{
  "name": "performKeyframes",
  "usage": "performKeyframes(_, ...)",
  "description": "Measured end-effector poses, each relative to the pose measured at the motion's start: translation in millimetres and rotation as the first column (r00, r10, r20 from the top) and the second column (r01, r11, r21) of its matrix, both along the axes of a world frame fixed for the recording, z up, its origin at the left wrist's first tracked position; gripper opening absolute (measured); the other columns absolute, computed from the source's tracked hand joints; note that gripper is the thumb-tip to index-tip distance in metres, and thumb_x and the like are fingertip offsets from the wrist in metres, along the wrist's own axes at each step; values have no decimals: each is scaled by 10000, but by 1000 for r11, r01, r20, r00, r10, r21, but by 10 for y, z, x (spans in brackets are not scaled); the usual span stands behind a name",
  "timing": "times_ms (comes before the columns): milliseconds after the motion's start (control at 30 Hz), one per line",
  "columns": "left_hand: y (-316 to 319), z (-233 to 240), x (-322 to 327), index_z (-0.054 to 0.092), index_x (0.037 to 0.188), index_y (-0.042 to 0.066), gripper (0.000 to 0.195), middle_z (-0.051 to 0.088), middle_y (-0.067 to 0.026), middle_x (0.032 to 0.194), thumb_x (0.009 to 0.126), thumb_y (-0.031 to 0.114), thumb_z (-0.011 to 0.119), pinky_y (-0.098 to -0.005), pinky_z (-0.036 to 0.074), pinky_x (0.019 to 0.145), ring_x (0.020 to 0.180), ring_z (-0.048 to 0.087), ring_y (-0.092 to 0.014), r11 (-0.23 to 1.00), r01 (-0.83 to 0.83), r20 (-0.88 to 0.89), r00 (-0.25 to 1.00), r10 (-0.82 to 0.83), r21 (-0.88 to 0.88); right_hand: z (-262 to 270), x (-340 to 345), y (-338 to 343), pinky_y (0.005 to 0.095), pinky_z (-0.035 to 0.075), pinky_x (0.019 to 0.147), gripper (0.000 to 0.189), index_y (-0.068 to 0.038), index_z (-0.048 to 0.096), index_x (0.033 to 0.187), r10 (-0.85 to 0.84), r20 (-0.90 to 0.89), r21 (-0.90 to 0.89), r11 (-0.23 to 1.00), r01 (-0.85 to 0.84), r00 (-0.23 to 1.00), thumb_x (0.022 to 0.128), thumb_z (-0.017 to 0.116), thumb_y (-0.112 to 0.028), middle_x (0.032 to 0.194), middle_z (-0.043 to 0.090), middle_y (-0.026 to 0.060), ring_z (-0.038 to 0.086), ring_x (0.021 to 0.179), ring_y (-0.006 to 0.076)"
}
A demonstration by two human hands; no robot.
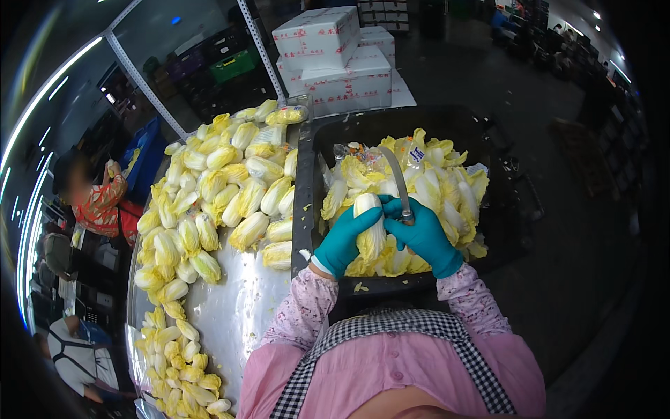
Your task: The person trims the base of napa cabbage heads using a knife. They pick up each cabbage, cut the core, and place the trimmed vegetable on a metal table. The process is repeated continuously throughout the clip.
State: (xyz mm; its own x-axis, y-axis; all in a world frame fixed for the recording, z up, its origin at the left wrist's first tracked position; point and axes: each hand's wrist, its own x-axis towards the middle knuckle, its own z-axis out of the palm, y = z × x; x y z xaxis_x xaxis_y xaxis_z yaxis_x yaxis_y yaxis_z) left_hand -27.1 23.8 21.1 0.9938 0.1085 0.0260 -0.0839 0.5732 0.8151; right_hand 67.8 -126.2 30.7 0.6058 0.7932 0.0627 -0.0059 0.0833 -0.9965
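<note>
In a teal glove, my left hand (344,236) is closed around a small napa cabbage (370,230), its white base up and its yellow leaf end down. My right hand (425,233), gloved alike, grips the handle of a curved-blade knife (399,178); the blade points up and away. The right fingertips reach close to the cabbage's base; whether they touch it is hard to tell. Both hands are above a black bin (306,225) that holds loose cabbage leaves (445,194) and some plastic wrappers (413,153).
Left of the bin, a metal table (235,304) bears many small cabbages (214,183), some wrapped. White boxes (345,78) with red print are stacked beyond the bin. A co-worker (104,204) in a red patterned top is at the far left, near a blue bin (144,157).
</note>
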Motion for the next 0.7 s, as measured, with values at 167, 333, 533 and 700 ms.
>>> performKeyframes(167,-39,-21,-27,454,1320,11,540,564,-121,1264,872,244,645,-341,428,981,1115,562,-216,965,-170,107,983,151,202,130,-71,-38,270,510,608,378,-32,583,1134,-40,185,-117,991,62,982,840,707,-234,905,638,65,624,781,150)
performKeyframes(333,-82,8,-86,462,1291,13,543,579,-106,1212,865,291,654,-319,453,935,1070,568,-189,896,-270,68,962,263,353,154,-135,14,324,499,754,479,-34,569,1146,43,355,-222,974,39,934,804,737,-323,945,646,109,626,829,215)
performKeyframes(533,-45,-57,-90,467,1264,24,511,590,-89,1123,843,204,693,-302,477,898,1022,583,-177,934,-290,50,957,285,210,36,-122,15,332,508,775,480,-23,564,1156,-23,362,-189,977,98,932,806,738,-302,990,654,130,648,904,242)
performKeyframes(700,-93,-37,-93,461,1267,25,514,586,-84,1118,839,177,700,-297,494,873,1027,580,-172,887,-315,26,945,326,337,19,-143,39,333,513,781,473,-10,555,1148,-15,421,-103,993,64,907,805,738,-279,1007,657,137,652,931,249)
